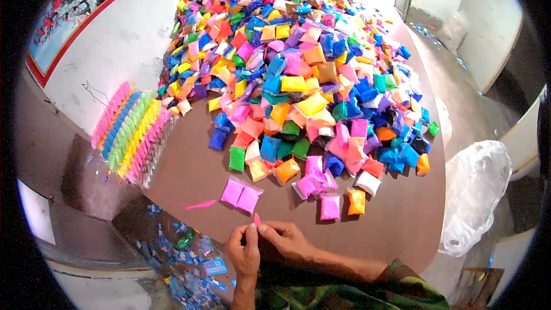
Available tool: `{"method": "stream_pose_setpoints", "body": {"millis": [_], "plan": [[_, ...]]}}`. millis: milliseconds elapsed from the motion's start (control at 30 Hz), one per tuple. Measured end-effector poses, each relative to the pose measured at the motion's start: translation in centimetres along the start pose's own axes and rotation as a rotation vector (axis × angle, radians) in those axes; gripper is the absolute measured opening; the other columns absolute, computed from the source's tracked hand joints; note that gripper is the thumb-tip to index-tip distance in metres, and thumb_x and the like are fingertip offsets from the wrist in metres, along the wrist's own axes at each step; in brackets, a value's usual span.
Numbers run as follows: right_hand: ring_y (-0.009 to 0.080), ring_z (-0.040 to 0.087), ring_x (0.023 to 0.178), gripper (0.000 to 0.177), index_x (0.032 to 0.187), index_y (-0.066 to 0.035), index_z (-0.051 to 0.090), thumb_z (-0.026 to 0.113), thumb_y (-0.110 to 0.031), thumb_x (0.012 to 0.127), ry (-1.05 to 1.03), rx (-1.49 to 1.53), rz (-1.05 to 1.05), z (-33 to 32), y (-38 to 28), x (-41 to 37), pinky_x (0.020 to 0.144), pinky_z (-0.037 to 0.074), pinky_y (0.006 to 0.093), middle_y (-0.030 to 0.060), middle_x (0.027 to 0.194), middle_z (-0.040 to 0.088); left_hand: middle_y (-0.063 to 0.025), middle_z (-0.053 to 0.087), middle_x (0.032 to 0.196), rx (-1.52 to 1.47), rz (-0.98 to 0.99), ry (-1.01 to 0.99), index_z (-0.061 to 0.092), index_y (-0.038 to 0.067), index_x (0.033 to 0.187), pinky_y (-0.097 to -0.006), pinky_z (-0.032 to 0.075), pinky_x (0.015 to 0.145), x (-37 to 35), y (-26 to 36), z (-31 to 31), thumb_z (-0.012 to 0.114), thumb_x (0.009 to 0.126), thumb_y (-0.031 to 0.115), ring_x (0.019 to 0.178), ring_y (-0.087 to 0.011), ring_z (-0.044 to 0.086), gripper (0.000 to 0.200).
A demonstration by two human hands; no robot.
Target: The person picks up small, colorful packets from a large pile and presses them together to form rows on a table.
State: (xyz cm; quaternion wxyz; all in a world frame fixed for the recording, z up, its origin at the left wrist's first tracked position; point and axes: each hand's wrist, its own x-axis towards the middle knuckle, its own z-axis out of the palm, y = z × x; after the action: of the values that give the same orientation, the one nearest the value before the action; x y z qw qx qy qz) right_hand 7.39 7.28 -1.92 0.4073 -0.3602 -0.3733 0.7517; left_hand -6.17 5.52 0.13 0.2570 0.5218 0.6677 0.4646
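My left hand (243,250) and my right hand (283,240) meet at the near edge of the brown table (189,175), fingertips pinched together on a small pink piece (256,219) that sticks up between them. Just beyond the hands lie two joined pink packets (241,194). A thin pink strip (201,205) lies to their left. A huge pile of small coloured packets (298,69) covers the far part of the table.
Rows of packed coloured strips (129,129) lie at the table's left edge. Blue-and-white wrappers (189,270) litter the floor at lower left. A clear plastic bag (473,195) stands on the right. A framed picture (74,0) hangs on the left wall.
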Motion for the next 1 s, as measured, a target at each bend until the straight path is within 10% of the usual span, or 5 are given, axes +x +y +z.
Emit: {"method": "stream_pose_setpoints", "body": {"millis": [367,733,1000], "plan": [[0.0111,0.062,0.093,0.035,0.121,0.002,0.070,0.051,-0.026,0.115,0.106,0.235,-0.161,-0.9,0.5,3.4,0.083,0.053,0.0278,0.0014,0.102,0.068,-0.0161,0.076,0.089,0.243,0.041,-0.175,0.074,0.001,0.101,-0.0404,0.055,0.072,3.8,0.9,0.2,0.069,0.103,0.029,0.078,-0.0249,0.072,0.029],[0.0186,0.046,0.067,0.030,0.092,0.001,0.057,0.054,-0.022,0.112,0.184,-0.296,-0.221,-0.8,1.7,2.8,0.061,0.043,0.0423,0.0105,0.071,0.044,-0.0123,0.073,0.085,0.164,0.332,-0.391,0.075,0.003,0.093,-0.0391,0.056,0.065,13.6,4.7,8.1,0.079,0.092,0.017,0.069,-0.0267,0.071,0.015],[0.0190,0.048,0.066,0.032,0.089,0.001,0.056,0.055,-0.022,0.111,0.161,-0.220,-0.247,-0.4,0.5,3.1,0.060,0.043,0.0421,0.0108,0.070,0.047,-0.0184,0.072,0.110,0.511,0.525,0.070,0.070,0.003,0.120,-0.0461,0.056,0.090,24.0,1.6,9.0,0.081,0.089,0.028,0.104,-0.0378,0.069,0.040]]}}
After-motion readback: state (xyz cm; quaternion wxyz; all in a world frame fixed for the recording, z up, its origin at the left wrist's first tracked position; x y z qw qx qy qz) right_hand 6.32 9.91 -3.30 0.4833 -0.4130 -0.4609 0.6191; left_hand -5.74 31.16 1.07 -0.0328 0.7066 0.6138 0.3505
